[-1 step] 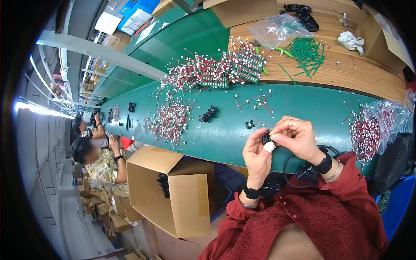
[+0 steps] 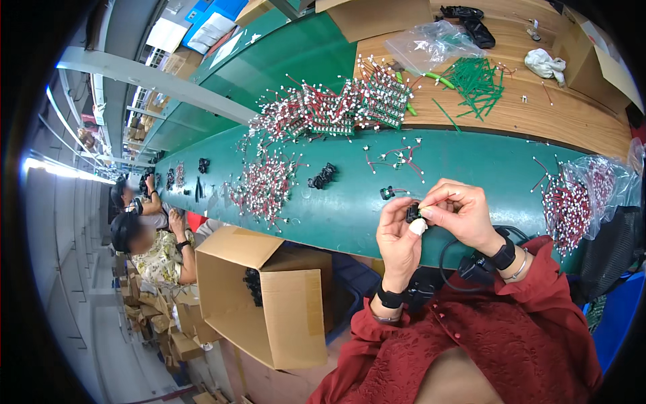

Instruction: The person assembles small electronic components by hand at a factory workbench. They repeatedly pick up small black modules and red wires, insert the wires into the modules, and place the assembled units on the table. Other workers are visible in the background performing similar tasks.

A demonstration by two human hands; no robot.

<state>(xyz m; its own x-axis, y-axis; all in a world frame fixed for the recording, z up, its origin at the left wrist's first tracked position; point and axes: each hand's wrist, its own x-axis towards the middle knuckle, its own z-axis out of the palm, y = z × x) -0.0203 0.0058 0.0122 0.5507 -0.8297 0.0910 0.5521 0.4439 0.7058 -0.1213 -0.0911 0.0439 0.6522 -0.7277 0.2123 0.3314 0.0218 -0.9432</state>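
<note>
Between the fingertips of my left hand is a small black plastic housing. A white cover sits on that thumb. My right hand meets the housing from the right, thumb and forefinger pinched at its edge. What these fingers pinch is mostly hidden; a bit of green and a thin red wire show there. Just beyond my left fingers, another black housing with a wire lies on the green bench. Farther off are several loose red-wired connectors.
Left on the bench are a wired-connector pile and a cluster of black housings; wired green boards stand behind. A bagged wire heap lies right. An open carton stands below the bench edge. Two people sit farther left.
</note>
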